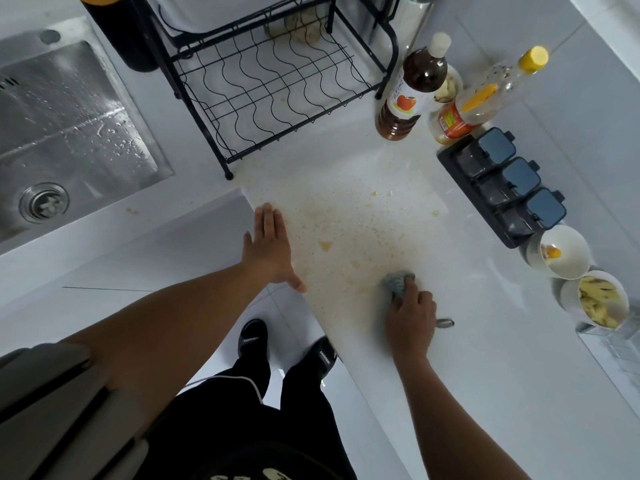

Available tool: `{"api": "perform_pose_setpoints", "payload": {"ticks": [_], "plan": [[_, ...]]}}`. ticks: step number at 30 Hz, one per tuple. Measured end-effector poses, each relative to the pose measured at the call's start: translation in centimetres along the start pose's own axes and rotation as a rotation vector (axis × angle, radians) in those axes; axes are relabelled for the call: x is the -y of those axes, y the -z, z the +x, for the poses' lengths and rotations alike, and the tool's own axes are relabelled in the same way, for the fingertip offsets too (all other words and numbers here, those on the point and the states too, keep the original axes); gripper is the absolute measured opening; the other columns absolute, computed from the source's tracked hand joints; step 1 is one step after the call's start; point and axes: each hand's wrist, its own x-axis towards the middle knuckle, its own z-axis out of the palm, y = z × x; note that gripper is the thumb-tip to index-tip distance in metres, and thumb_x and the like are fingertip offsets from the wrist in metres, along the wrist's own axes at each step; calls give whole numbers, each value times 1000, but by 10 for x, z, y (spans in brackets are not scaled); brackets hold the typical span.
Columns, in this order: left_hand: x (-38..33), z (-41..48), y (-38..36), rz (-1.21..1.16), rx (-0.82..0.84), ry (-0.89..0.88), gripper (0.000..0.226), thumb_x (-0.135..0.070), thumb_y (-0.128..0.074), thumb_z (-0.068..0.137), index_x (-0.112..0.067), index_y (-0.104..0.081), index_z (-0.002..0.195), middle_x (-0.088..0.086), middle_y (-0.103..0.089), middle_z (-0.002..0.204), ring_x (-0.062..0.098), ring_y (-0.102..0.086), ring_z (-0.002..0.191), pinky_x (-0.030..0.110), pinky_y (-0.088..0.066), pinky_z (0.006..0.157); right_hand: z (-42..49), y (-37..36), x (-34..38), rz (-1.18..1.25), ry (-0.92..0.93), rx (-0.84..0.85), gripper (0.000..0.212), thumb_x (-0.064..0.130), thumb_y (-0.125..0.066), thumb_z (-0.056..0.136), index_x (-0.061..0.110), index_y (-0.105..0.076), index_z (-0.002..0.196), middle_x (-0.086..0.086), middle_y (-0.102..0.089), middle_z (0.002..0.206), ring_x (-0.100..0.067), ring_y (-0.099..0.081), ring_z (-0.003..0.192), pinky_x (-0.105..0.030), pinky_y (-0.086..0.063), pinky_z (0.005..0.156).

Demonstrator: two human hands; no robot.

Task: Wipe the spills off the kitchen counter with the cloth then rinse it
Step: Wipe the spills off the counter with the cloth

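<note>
Yellowish spills (349, 233) of crumbs and small puddles are spread over the white kitchen counter (485, 341) in front of me. My right hand (412, 313) grips a bunched blue-grey cloth (398, 282) and presses it on the near edge of the spill. My left hand (272, 247) lies flat with straight fingers at the counter's front corner, left of the spill. The steel sink (69, 133), wet with droplets, is at the far left.
A black wire dish rack (270, 88) stands behind the spill. Two bottles (412, 91), a black spice box set (505, 185) and two white bowls (568, 247) with food line the right side. My feet stand on the tiled floor below.
</note>
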Motion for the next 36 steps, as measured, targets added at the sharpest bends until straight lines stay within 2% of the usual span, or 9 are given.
{"api": "perform_pose_setpoints", "payload": {"ticks": [5,10,15,19,20,25,29,33,36], "plan": [[0,0,-2,2,-10,-12,178,-78,-83,40,0,37,144,18,46,151,37,39,141,60,-6,121,-19,-2,7,-88,477,115,49,15,-67,86,10,-56,133,-13,-56,98,-32,-53,84,-43,-52,68],[6,0,-6,3,-57,-37,178,-85,-78,37,-1,34,147,17,42,155,35,36,144,59,-6,120,-25,-5,15,18,-46,-24,48,7,-65,86,7,-58,133,-21,-56,96,-38,-54,84,-45,-49,65],[17,2,2,133,-124,-100,170,-92,-70,38,-4,16,155,20,20,163,39,14,152,60,-9,119,-37,-6,23,-88,470,158,52,16,-69,82,15,-57,133,-11,-56,99,-33,-54,87,-44,-53,70],[40,13,31,150,-233,-224,134,-83,-76,48,-13,-22,148,16,-22,156,36,-29,140,50,-37,109,-33,-4,34,22,-133,62,46,14,-57,93,15,-53,138,-16,-56,107,-36,-52,96,-44,-50,70],[46,18,39,148,-246,-254,128,-77,-80,51,-12,-25,147,15,-23,155,35,-29,140,48,-39,107,-37,-6,43,10,-133,57,46,12,-56,92,14,-54,137,-17,-56,106,-37,-52,95,-44,-50,70],[57,43,73,220,-205,-277,138,-62,-85,63,-11,3,158,14,9,165,34,5,152,51,-19,121,-54,-12,49,-81,456,193,48,21,-62,84,20,-57,132,-7,-56,98,-32,-55,85,-39,-51,67],[56,51,84,321,-67,-233,144,-69,-81,64,-10,12,158,14,18,164,36,12,152,55,-16,121,-58,-10,51,48,-164,71,48,9,-59,89,15,-56,136,-16,-56,100,-37,-53,91,-41,-46,68],[49,51,89,337,-103,-245,143,-73,-80,60,-7,2,158,20,0,163,42,-6,149,54,-26,117,-85,-16,70,-43,274,159,54,9,-67,78,16,-59,132,-11,-57,97,-33,-54,82,-43,-52,67],[47,53,94,294,-95,-228,137,-66,-82,65,-9,0,157,17,-2,162,43,-8,147,55,-34,111,-94,-15,67,-36,380,211,49,17,-74,78,22,-62,126,-5,-57,95,-28,-55,81,-37,-52,65]]}}
